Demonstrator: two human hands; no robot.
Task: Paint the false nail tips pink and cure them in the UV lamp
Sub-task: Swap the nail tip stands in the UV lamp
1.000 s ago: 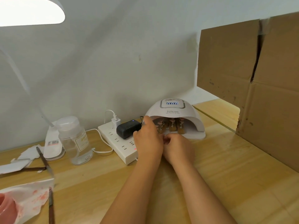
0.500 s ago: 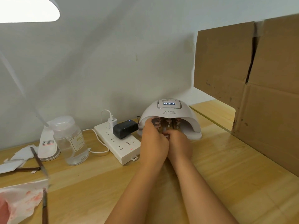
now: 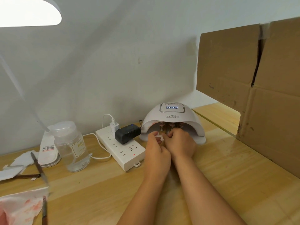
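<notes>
Far left, cut off by the frame edge: a pink-stained tissue (image 3: 21, 207) with a thin brush (image 3: 44, 211) across it, only partly seen. Above that, white paper scraps (image 3: 19, 161) and a second dark brush (image 3: 39, 166), blurred. Next along, a desk lamp base (image 3: 48, 151) with its lit head (image 3: 29, 11) cropped at the top corner, and touching its front a clear lidded bottle (image 3: 72, 145) whose label cannot be read. Further right, a white power strip (image 3: 123, 150) carrying a white charger (image 3: 114, 126) and a black adapter (image 3: 127, 133). Then the left hand (image 3: 156, 155), fingers curled, pinching something small and pale at the mouth of the white curing lamp (image 3: 172, 122); what exactly is pinched, too small to tell. Pressed against it, the right hand (image 3: 180, 143), fingers curled in under the dome, tips hidden, so grip impossible to judge. Inside the dome, pink nail tips (image 3: 170, 126) on upright sticks, mostly hidden behind the knuckles; count unclear. Display digits on top blurred. Far right, a cardboard box (image 3: 263, 95), cropped by the frame, standing on the wooden table (image 3: 227, 184). Compared with half a second ago: left hand pulled slightly back toward the power strip, right hand now further into the opening, whole view drawn a little nearer.
</notes>
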